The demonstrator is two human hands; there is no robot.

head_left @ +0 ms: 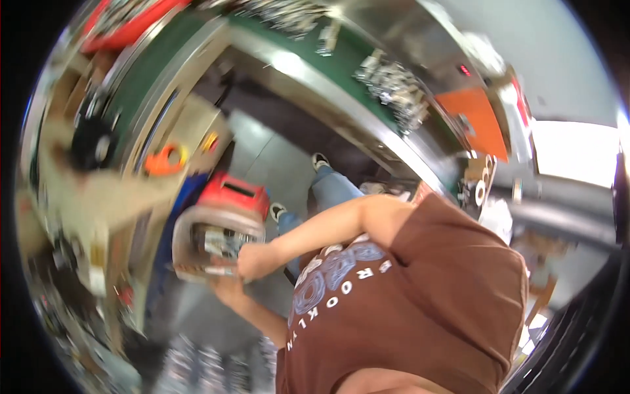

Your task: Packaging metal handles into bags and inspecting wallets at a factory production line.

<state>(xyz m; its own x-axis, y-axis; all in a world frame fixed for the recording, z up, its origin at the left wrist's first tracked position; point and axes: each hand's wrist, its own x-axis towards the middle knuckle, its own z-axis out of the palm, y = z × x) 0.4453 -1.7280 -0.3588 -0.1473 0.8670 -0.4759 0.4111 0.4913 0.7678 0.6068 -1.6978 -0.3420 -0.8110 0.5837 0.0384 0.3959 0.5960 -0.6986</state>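
The picture is tilted and blurred by motion. My right hand (253, 260) reaches out from my brown printed T-shirt (426, 295) and grips the near rim of a translucent grey bin (216, 240) that holds small metal parts. My left hand (226, 286) is just below it, under the same edge of the bin. A red box with a dark slot (233, 190) sits right behind the bin. My jeans and dark sneakers (319, 161) show above my arm, over the grey floor.
A long green-topped workbench (197, 39) with a metal edge curves across the top and carries heaps of metal parts (394, 88). An orange panel (482, 121) is at the right. At the left are an orange ring-shaped thing (167, 159), a red crate (125, 23) and cluttered shelves.
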